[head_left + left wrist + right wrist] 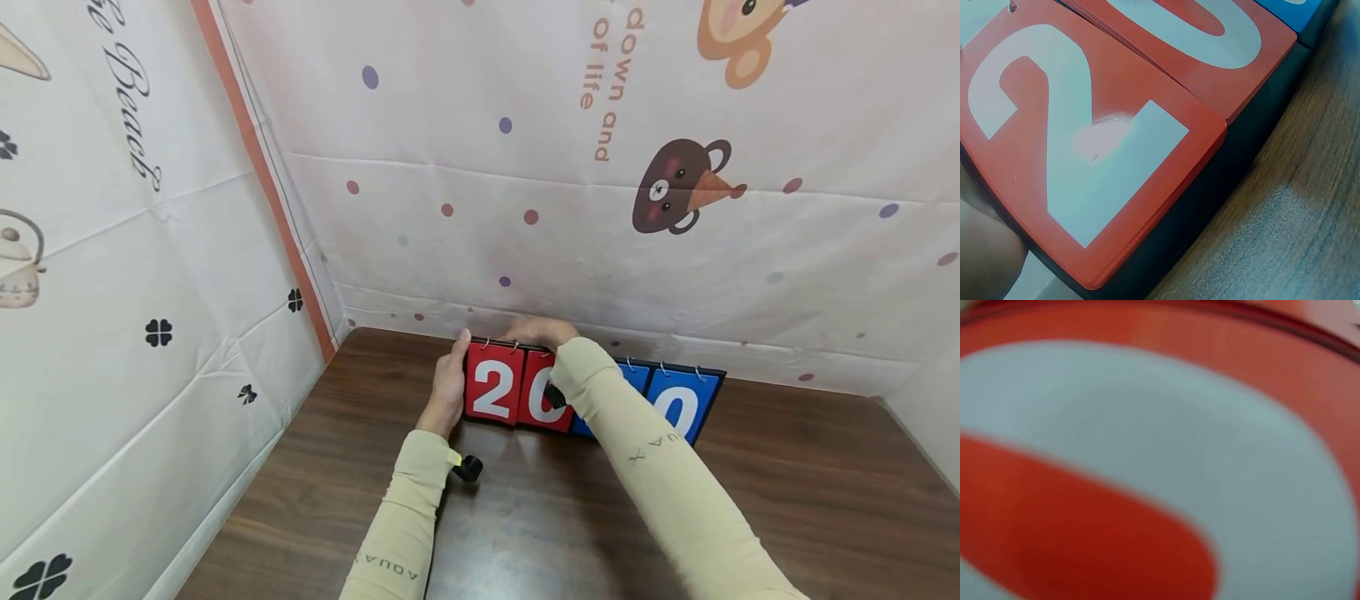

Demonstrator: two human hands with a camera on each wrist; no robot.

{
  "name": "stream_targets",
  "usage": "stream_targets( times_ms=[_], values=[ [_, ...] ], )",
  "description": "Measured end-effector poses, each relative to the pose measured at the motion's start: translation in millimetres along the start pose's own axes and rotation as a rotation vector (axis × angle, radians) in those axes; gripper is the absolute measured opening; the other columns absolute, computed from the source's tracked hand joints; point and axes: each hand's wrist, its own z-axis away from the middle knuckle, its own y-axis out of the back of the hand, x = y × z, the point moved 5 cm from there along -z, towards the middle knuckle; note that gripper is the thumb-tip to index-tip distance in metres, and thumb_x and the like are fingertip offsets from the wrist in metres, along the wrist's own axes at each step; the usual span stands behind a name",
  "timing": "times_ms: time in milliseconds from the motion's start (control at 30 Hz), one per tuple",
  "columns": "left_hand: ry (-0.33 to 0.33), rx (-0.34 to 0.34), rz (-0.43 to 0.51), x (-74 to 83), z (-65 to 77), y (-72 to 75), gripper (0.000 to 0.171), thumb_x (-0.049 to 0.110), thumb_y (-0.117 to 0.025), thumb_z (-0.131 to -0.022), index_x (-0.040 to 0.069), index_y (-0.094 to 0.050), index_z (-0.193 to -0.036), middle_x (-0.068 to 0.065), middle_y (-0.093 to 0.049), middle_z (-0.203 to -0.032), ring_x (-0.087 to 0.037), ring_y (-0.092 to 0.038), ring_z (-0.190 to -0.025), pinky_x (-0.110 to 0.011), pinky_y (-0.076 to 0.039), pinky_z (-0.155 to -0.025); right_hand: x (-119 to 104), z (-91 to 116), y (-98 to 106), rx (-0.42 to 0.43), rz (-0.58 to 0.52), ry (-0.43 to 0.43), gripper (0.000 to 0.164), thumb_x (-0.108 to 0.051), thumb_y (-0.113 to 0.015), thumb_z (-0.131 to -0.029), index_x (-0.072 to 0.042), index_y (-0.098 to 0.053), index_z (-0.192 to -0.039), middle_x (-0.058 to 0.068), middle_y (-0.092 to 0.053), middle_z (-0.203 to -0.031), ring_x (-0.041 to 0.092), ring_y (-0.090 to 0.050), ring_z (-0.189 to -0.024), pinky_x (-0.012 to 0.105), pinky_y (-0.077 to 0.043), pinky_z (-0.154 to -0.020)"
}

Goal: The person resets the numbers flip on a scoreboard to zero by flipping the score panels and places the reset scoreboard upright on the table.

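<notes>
A flip scoreboard [633,429] stands on the table, with red number cards on its left half and blue ones on its right, hung from metal rings. The red cards read 2 [492,388] and 0 [534,396]; a blue 0 [677,407] shows at the far right. My left hand [448,385] grips the board's left edge, thumb upright along it. Across the top edge reaches my right hand [546,330], blurred, its fingers by the rings behind the red cards; I cannot tell what they hold. The right wrist view is filled by the red card's white 0 [1260,462].
The brown wooden table [810,492] runs back to a printed cloth wall [450,250], close behind the scoreboard. Another cloth wall [210,333] borders the left side. My right sleeve [660,467] covers part of the blue cards.
</notes>
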Motion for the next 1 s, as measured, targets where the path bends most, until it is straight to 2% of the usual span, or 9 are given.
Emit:
stream_targets(
  times_ms=[67, 167, 333, 467, 633, 733, 833, 933, 1000],
  values=[
    [-0.004, -0.003, 0.010, -0.7, -0.5, 0.1, 0.058, 0.058, -0.054, -0.106, 0.004, -0.075, -0.100, -0.004, -0.071, -0.091, -0.016, -0.065, -0.087, -0.032, -0.053, -0.078, -2.4, -1.0, 4.3, 0.102, -0.016, 0.029, 0.052, -0.034, -0.059, -0.104, 0.006, -0.060, -0.137, 0.020, -0.060, -0.130, 0.028, -0.056, -0.115, 0.039, -0.046, -0.101],
    [-0.002, -0.005, 0.023, -2.2, -1.2, 0.4, 0.059, 0.058, -0.054, -0.107, 0.004, -0.077, -0.102, -0.004, -0.072, -0.090, -0.015, -0.067, -0.085, -0.031, -0.054, -0.076, -6.3, -0.8, 11.1, 0.253, -0.089, 0.084, 0.035, -0.028, -0.070, -0.100, 0.001, -0.065, -0.120, 0.010, -0.062, -0.103, 0.023, -0.057, -0.092, 0.034, -0.047, -0.083],
    [0.008, -0.008, 0.018, -1.4, -0.9, -0.2, 0.060, 0.058, -0.054, -0.107, 0.002, -0.077, -0.109, -0.003, -0.073, -0.093, -0.014, -0.067, -0.087, -0.031, -0.054, -0.078, -13.9, 15.2, 21.4, 0.433, -0.343, 0.168, 0.061, -0.016, -0.078, -0.096, -0.005, -0.052, -0.151, 0.015, -0.060, -0.127, 0.029, -0.059, -0.109, 0.039, -0.054, -0.090],
    [0.009, -0.010, 0.009, -1.5, -2.8, -0.1, 0.060, 0.058, -0.053, -0.107, 0.003, -0.077, -0.110, -0.003, -0.073, -0.093, -0.015, -0.067, -0.087, -0.032, -0.054, -0.079, -28.6, 38.6, 31.8, 0.586, -0.395, 0.308, 0.072, -0.010, -0.077, -0.096, -0.009, -0.043, -0.160, 0.017, -0.053, -0.144, 0.033, -0.056, -0.121, 0.047, -0.055, -0.095],
    [-0.006, -0.016, 0.008, -1.4, -4.6, -0.1, 0.058, 0.057, -0.054, -0.106, 0.003, -0.075, -0.110, -0.003, -0.072, -0.094, -0.015, -0.068, -0.089, -0.032, -0.054, -0.080, -50.0, 73.8, 38.3, 0.768, -0.288, 0.486, 0.079, -0.007, -0.077, -0.097, -0.014, -0.037, -0.164, 0.014, -0.046, -0.156, 0.029, -0.051, -0.131, 0.048, -0.056, -0.097],
    [-0.011, -0.017, 0.008, -1.4, -3.9, 0.1, 0.057, 0.057, -0.054, -0.107, 0.004, -0.074, -0.107, -0.003, -0.072, -0.094, -0.015, -0.067, -0.088, -0.031, -0.054, -0.080, -61.4, 98.0, 34.5, 0.847, -0.197, 0.594, 0.081, -0.005, -0.077, -0.097, -0.013, -0.036, -0.165, 0.014, -0.046, -0.158, 0.028, -0.055, -0.124, 0.046, -0.058, -0.093],
    [-0.008, -0.014, 0.019, -2.0, -2.8, 0.1, 0.054, 0.056, -0.054, -0.107, 0.006, -0.075, -0.101, -0.002, -0.072, -0.090, -0.015, -0.067, -0.085, -0.031, -0.054, -0.078, -70.8, 122.3, 23.2, 0.885, -0.088, 0.737, 0.079, -0.001, -0.079, -0.095, -0.010, -0.039, -0.163, 0.014, -0.057, -0.149, 0.025, -0.065, -0.105, 0.040, -0.061, -0.080],
    [-0.017, -0.001, 0.027, -1.2, -1.6, 0.3, 0.050, 0.052, -0.055, -0.107, 0.009, -0.077, -0.094, -0.002, -0.072, -0.087, -0.015, -0.065, -0.086, -0.034, -0.053, -0.083, -76.3, 141.8, 3.9, 0.882, 0.060, 0.875, 0.072, 0.004, -0.081, -0.091, -0.005, -0.049, -0.156, 0.014, -0.068, -0.134, 0.023, -0.070, -0.096, 0.035, -0.061, -0.078],
    [-0.027, 0.016, 0.017, -1.1, -1.8, 1.6, 0.049, 0.051, -0.055, -0.107, 0.011, -0.080, -0.092, 0.001, -0.072, -0.092, -0.013, -0.063, -0.095, -0.036, -0.048, -0.092, -77.0, 150.7, -12.5, 0.857, 0.158, 0.948, 0.067, 0.006, -0.082, -0.089, -0.003, -0.055, -0.149, 0.013, -0.071, -0.127, 0.022, -0.071, -0.102, 0.033, -0.061, -0.080]
  ],
)
